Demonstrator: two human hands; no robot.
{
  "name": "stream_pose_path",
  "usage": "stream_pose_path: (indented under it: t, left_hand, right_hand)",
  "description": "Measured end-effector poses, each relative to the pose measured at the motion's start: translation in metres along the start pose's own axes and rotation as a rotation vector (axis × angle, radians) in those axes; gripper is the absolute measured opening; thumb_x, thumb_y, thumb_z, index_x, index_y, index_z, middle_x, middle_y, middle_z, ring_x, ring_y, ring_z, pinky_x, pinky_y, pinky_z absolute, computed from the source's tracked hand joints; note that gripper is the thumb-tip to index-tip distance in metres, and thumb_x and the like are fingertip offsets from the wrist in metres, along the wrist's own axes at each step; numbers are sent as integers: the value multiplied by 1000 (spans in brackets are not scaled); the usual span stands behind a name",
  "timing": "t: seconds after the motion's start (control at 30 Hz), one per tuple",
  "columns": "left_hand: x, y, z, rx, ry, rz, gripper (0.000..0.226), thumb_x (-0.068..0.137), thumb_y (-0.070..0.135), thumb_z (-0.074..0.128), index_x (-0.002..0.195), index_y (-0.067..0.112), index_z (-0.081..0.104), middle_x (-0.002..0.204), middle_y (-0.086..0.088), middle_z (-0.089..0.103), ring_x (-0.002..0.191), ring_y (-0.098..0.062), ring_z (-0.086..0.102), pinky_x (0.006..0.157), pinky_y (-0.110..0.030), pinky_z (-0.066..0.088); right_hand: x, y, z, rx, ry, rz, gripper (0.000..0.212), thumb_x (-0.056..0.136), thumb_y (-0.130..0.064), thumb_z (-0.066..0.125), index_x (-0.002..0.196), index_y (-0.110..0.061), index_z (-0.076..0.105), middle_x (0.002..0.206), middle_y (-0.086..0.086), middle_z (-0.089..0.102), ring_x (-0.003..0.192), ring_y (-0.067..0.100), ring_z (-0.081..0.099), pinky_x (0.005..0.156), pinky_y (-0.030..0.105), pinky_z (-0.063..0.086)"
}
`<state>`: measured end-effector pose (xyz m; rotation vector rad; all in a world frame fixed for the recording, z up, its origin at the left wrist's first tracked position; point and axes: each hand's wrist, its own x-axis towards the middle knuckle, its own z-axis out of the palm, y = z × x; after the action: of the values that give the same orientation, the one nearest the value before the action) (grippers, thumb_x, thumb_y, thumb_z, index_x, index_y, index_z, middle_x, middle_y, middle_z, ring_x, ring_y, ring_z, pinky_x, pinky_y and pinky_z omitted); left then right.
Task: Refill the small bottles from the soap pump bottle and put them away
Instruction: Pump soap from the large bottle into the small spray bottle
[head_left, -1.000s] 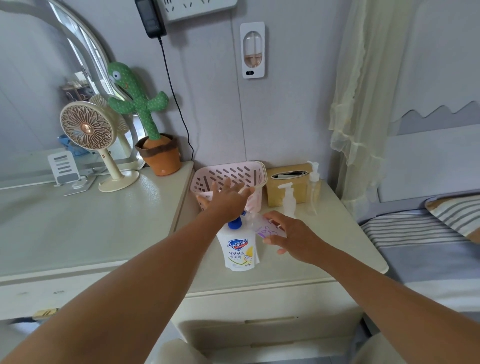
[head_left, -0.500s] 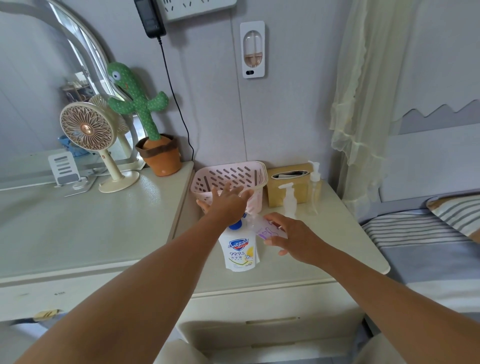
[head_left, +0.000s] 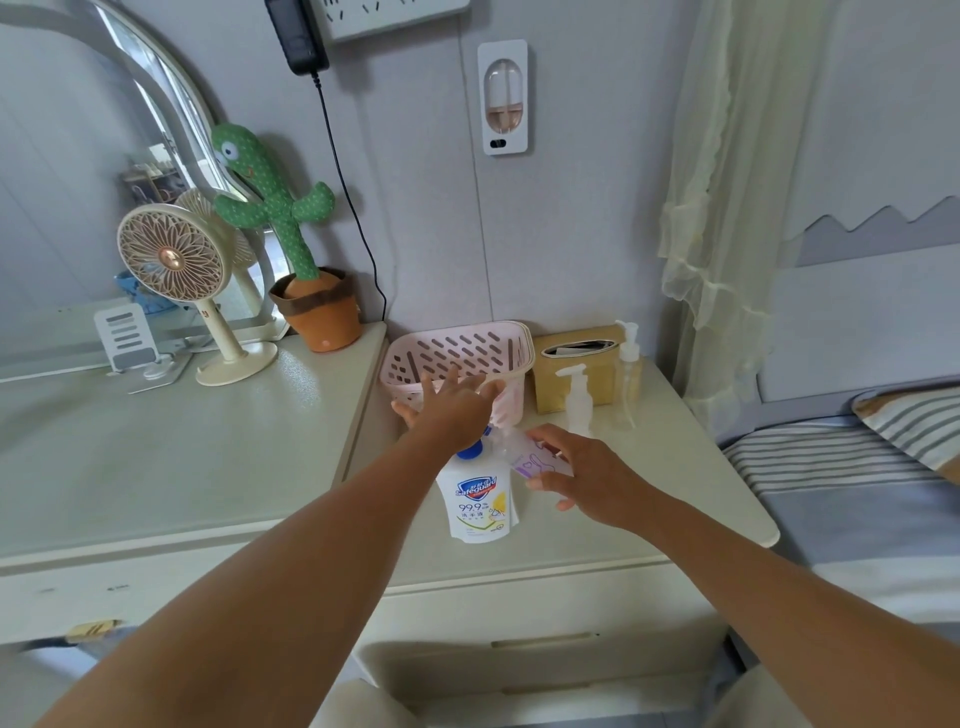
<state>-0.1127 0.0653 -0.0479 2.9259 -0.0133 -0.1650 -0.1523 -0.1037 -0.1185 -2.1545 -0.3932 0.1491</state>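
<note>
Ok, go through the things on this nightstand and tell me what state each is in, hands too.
soap pump bottle: upright, left hand over its pump head.
left hand: fingers straight and spread.
small labelled bottle: tilted at the nozzle, fill level unclear.
right hand: fingers curled round the small labelled bottle.
white pump bottle: upright, pump on, untouched.
clear pump bottle: upright, pump on, untouched.
pink basket: upright, open-topped.

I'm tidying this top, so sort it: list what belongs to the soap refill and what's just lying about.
Job: soap pump bottle, small labelled bottle in the right hand, two clear pump bottles, perhaps the pink basket.
Lying about: tissue box, fan, cactus toy, phone stand.
</note>
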Motion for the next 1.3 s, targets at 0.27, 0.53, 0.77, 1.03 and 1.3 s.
stream_pose_path:
  t: [0.27, 0.53, 0.77, 1.03, 1.3]
  left_hand:
    - [-6, 7, -14, 15, -9, 29, 44, 104, 40, 20, 148, 36, 23, 160, -1, 0, 145, -30, -12, 106, -65, -13]
    - [3, 2, -3, 99, 48, 66, 45, 104, 28, 30, 148, 33, 23, 160, -4, 5, 145, -33, -10, 108, -68, -8]
    - [8, 0, 0, -1, 45, 12, 41, 104, 32, 25, 144, 41, 30, 160, -1, 3, 145, -34, -10, 104, -73, -7]
    - [18, -6, -2, -44, 26, 4, 49, 100, 49, 20, 147, 36, 25, 160, 4, 3, 146, -26, -11, 107, -67, -13]
    - [20, -7, 10, 16, 92, -7, 50, 100, 50, 19, 148, 45, 6, 158, 4, -17, 143, -29, -22, 104, -70, -15]
  right_hand:
    - [-2, -5, -4, -9, 10, -23, 46, 88, -28, 63, 129, -30, 43, 120, -5, 51, 98, 14, 54, 62, 26, 59]
    - [-1, -4, -1, -3, 10, -19, 48, 88, -28, 63, 131, -29, 43, 119, -6, 51, 97, 13, 55, 61, 27, 59]
    - [-1, -5, -1, 4, 15, -11, 48, 87, -28, 63, 131, -29, 43, 122, -5, 52, 97, 13, 54, 62, 27, 59]
    - [1, -5, -1, 5, 17, -27, 46, 88, -29, 62, 130, -30, 43, 124, -5, 53, 100, 13, 53, 61, 24, 58]
    - [1, -3, 1, -3, 6, -17, 46, 87, -28, 63, 130, -29, 43, 120, -7, 51, 97, 13, 54, 60, 25, 58]
